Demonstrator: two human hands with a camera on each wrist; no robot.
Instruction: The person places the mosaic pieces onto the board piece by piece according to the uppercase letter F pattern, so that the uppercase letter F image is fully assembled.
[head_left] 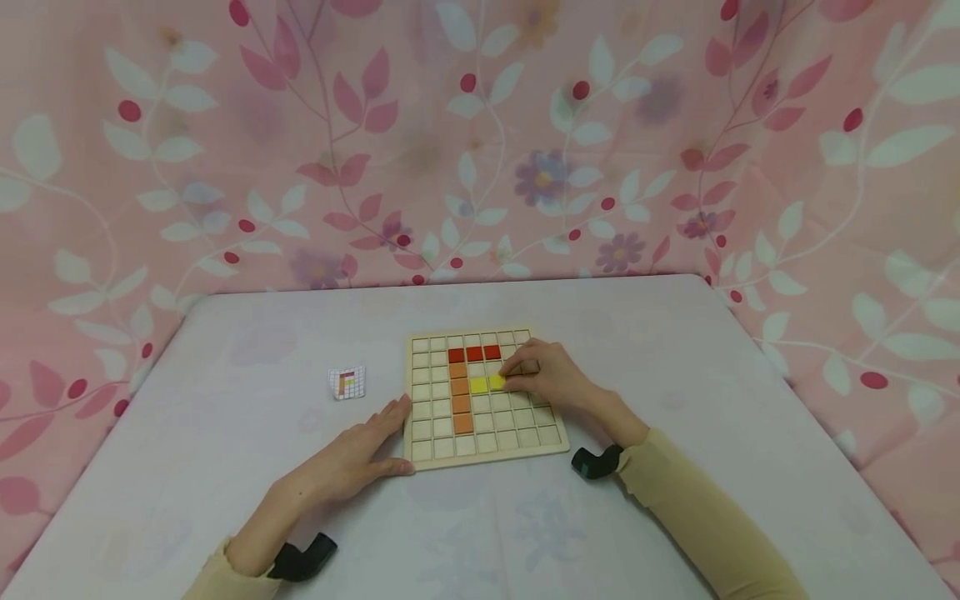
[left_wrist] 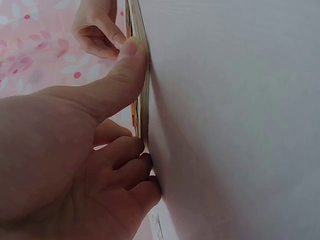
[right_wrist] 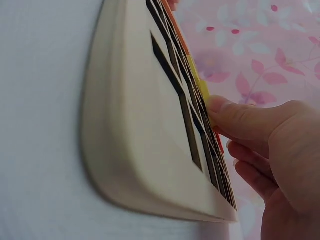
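Observation:
A pale wooden grid board (head_left: 487, 437) lies flat on the table, its near edge also showing in the right wrist view (right_wrist: 135, 130). Red (head_left: 473, 354), orange (head_left: 461, 404) and yellow (head_left: 478, 385) square tiles sit in its cells, forming an F shape. My right hand (head_left: 543, 377) rests on the board, its fingertips on the right yellow tile (head_left: 497, 382). My left hand (head_left: 360, 454) lies flat on the table against the board's left edge, the thumb (left_wrist: 117, 82) pressed along the board's edge (left_wrist: 145, 100).
A small white card (head_left: 347, 382) printed with the same F pattern stands on the table left of the board. The white tabletop (head_left: 712, 375) is backed and flanked by a pink floral curtain (head_left: 480, 142). Black wrist mounts (head_left: 303, 558) sit on both forearms.

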